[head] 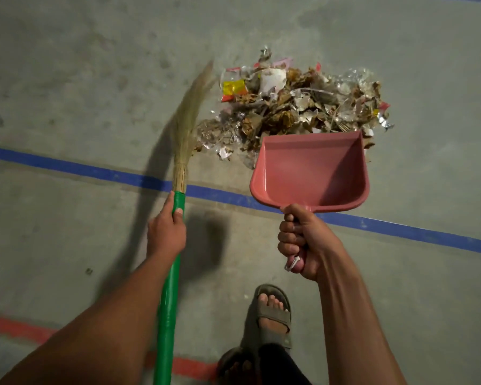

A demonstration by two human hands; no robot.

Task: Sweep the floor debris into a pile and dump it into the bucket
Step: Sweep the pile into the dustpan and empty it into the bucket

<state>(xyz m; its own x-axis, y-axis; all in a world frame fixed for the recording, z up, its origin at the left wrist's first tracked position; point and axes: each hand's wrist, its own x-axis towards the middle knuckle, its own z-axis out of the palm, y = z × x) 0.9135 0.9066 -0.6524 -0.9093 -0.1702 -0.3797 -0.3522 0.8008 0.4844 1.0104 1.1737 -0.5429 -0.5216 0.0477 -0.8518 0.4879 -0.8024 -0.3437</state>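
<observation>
Left hand (165, 232) grips green broom (178, 151) handle, bristles left of debris pile (297, 104). Right hand (303, 243) fingers wrapped round pink dustpan (311, 170) handle, pan lip at pile's near edge.

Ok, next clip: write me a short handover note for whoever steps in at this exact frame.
Left hand grips the green broom near its bristles, which sit left of the debris pile.
Right hand grips the handle of the pink dustpan; its lip is at the pile's near edge, pan empty.
Done: debris gathered into one pile.
Left: sweep it into the dustpan and dump it in the bucket, which is not in view.
</observation>
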